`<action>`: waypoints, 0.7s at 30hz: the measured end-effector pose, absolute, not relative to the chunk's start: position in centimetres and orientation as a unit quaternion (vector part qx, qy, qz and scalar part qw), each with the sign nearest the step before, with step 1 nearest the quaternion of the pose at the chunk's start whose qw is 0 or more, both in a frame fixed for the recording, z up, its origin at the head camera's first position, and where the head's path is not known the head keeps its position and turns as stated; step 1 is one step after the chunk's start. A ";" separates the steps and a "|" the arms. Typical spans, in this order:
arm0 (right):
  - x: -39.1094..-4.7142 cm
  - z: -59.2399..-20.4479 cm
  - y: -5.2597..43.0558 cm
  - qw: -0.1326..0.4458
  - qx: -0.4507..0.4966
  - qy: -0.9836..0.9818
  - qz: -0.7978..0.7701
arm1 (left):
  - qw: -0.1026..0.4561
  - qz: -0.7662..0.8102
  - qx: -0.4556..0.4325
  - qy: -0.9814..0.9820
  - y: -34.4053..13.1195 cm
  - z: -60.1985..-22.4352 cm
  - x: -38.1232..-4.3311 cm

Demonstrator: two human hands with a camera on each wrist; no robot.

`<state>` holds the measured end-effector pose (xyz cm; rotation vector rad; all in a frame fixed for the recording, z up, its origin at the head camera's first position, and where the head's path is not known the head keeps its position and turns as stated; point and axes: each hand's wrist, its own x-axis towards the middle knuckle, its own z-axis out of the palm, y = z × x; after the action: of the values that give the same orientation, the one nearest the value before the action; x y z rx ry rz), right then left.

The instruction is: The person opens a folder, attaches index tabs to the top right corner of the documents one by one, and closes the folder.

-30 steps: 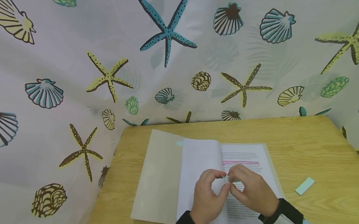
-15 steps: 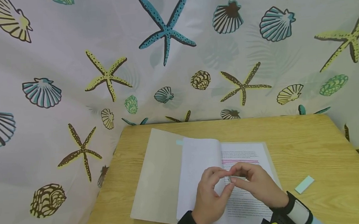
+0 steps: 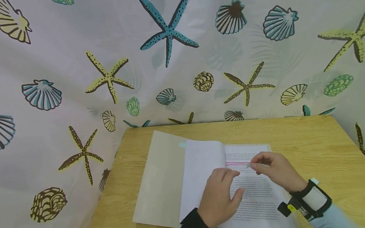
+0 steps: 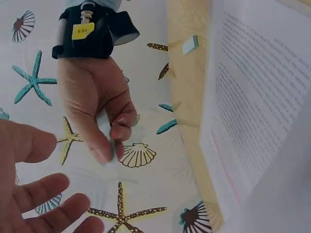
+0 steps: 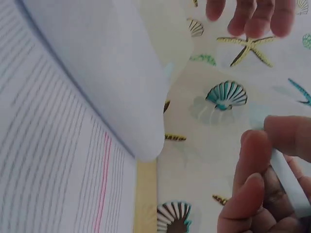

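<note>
My right hand [image 3: 278, 171] pinches a pale sticky tab [image 5: 290, 182] between thumb and fingers, its tip sticking out to the left. It is over the right-hand page [image 3: 252, 196] of an open bound document, near a pink highlighted line [image 3: 236, 163]. The left hand [image 3: 219, 198] holds nothing; its thumb and fingers are spread apart above the middle of the document. A small light-green pad of sticky tabs [image 4: 191, 44] lies on the table to the right, mostly hidden behind the right wrist in the head view.
The document's beige cover [image 3: 161, 180] lies folded out to the left, with turned white pages [image 3: 201, 175] beside it. A pale blue tab [image 3: 182, 145] shows at the pages' top edge. Behind the wooden table [image 3: 310, 134] hangs a shell-printed cloth [image 3: 200, 102].
Both hands were together at the page's middle, fingers meeting at the tab. The right hand has since moved right and up the page with it; the left has spread its fingers.
</note>
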<state>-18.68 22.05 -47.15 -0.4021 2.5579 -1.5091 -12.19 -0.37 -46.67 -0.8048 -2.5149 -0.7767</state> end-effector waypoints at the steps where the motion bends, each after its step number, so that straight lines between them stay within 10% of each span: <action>1: -19.3 -47.4 22.6 0.070 -0.125 0.863 -0.485 | 0.183 -0.240 -0.302 -0.904 -0.1 -46.4 -12.4; 11: -25.7 -50.6 26.8 0.072 -0.069 0.921 -0.377 | 0.063 0.000 -0.391 -0.918 3.9 -45.5 -15.8; 21: -29.3 -54.7 27.4 0.112 -0.032 0.935 -0.336 | -0.089 0.086 -0.276 -0.953 7.3 -50.4 -19.7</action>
<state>-29.26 27.38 -54.74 -0.0931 2.7429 -0.9867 -19.74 7.27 -50.39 -0.9193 -3.1766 0.2873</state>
